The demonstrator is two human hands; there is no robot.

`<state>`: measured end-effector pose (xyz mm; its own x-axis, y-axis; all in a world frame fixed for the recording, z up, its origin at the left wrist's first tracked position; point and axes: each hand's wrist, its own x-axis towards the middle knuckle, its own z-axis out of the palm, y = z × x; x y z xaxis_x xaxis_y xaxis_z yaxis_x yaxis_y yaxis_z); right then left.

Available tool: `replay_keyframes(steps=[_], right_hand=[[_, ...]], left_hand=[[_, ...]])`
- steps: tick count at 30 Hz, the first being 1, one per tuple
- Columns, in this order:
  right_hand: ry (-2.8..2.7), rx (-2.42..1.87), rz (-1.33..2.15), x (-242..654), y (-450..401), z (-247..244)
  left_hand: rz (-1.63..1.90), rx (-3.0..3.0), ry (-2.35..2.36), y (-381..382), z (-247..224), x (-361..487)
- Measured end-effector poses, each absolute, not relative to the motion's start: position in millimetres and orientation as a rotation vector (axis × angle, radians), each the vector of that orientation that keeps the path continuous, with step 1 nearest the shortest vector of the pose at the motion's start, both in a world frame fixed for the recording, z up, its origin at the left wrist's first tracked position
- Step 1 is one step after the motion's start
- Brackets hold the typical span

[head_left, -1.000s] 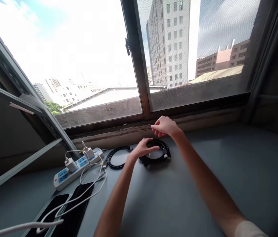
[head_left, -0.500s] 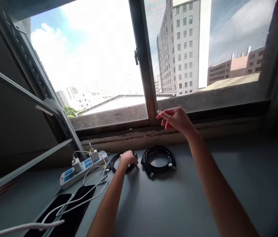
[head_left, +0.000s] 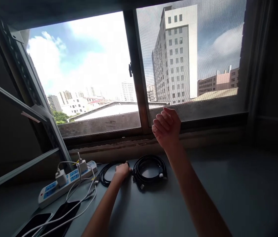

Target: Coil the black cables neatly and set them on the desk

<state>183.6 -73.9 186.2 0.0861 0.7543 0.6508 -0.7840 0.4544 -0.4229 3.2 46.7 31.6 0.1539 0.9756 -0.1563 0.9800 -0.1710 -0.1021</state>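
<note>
My left hand [head_left: 122, 171] rests over the right side of a coiled black cable [head_left: 104, 176] on the grey tabletop, fingers curled round it; the fingertips are partly hidden. Just right of it lies a second, thicker coil of black cable [head_left: 135, 176], with its connector ends showing at the front and right. My right hand [head_left: 167, 126] is raised in front of the window's lower edge, above and behind the second coil. Its fingers are curled into a loose fist, and nothing shows in them.
Left of the coils a white power strip [head_left: 91, 169] holds plugged-in white chargers [head_left: 61, 177]. White charging cables [head_left: 80, 200] run across two dark phones [head_left: 63, 214] at lower left. A metal shelf frame [head_left: 51, 125] stands at the left, and a sliding window [head_left: 139, 98] lies behind.
My right hand has turned and its fingers have curled into a loose fist. My left hand stays at the left coil. The camera view has tilted up slightly and shifted right.
</note>
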Motion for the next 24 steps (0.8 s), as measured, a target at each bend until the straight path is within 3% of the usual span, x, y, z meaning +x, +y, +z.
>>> replay_keyframes(steps=[10, 24], right_hand=[[-0.884, 0.166, 0.954, 185.4, -94.2, 189.3], [-0.920, 0.232, 0.945, 193.8, -100.8, 188.9]], left_hand=[[-0.288, 2.282, 2.121, 49.7, 23.2, 13.6], [-0.260, 2.088, 2.236, 42.8, 16.4, 32.9]])
